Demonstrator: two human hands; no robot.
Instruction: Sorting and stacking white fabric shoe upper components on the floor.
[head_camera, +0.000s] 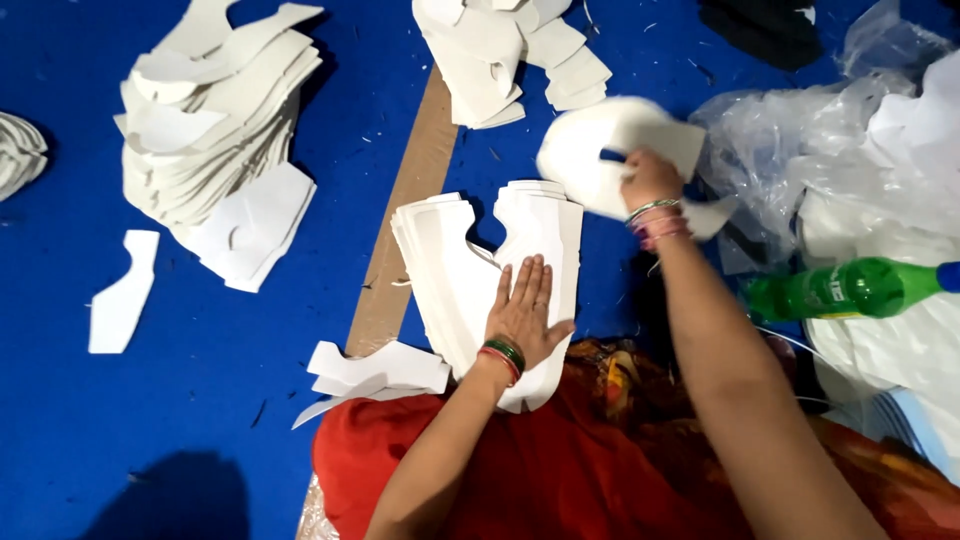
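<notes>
Surroundings: blue work surface (230, 400) with off-white cut shapes.
Tall pile (215, 110) upper left; single strip (120, 290) beside it; second heap (510, 50) at top centre. Green plastic bottle (845, 288) lying on crumpled clear plastic sheeting (790, 140), right. Brown tape strip (405, 210) runs diagonally.

A green plastic bottle (850, 288) was seen lying on its side at the right edge of the frame, its blue cap (949, 276) pointed right. A green label (818, 291) was wrapped around its middle. Crumpled clear plastic bags (770, 150) were spread in the upper right of the frame, just above the bottle and partly under white cut pieces. A strip of brown tape (400, 220) was laid on the blue surface near the centre. No signs or screens were seen.
</notes>
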